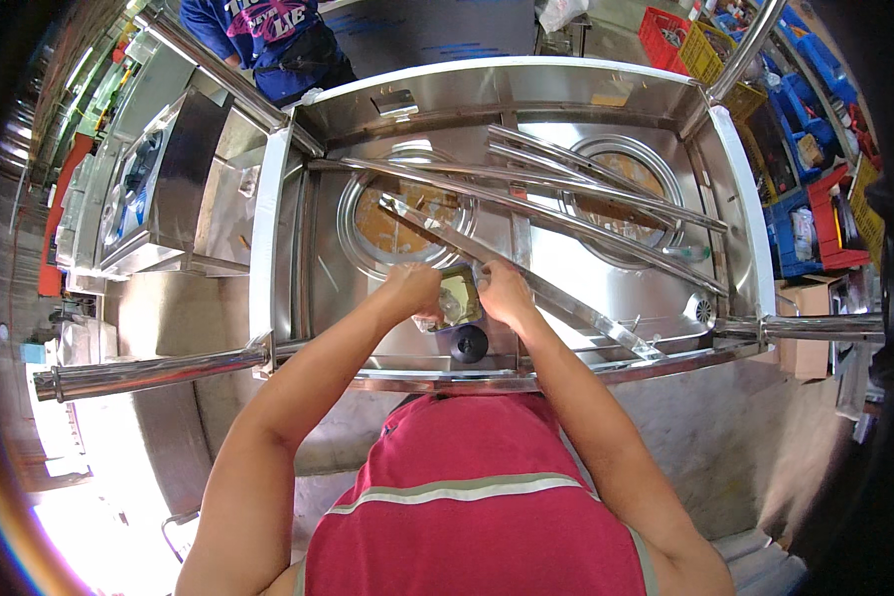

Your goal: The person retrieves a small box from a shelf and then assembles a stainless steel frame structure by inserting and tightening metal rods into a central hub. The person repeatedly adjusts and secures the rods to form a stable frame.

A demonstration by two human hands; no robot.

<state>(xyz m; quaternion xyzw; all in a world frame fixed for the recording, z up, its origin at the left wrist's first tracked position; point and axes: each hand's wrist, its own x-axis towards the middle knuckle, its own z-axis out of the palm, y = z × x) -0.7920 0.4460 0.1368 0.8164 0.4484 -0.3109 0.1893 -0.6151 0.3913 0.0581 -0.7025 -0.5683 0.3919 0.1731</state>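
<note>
Olive-yellow box (464, 290) toward the steel frame (268, 238)'s near edge, left hand (414, 289) bunched just left of it, right hand (506, 292) half-curled just right, can't tell what either's gripping

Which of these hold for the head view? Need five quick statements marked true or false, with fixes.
1. The yellow-green square thing is between the left hand and the right hand. True.
2. The steel frame has three large round rings. False: there are two, side by side.
3. Several metal tubes lie across the frame. True.
4. The black round thing is at the frame's far edge. False: it is near the edge closest to the wearer.
5. The person in a blue shirt is beyond the frame's far right corner. False: they are beyond the far left part.
</note>
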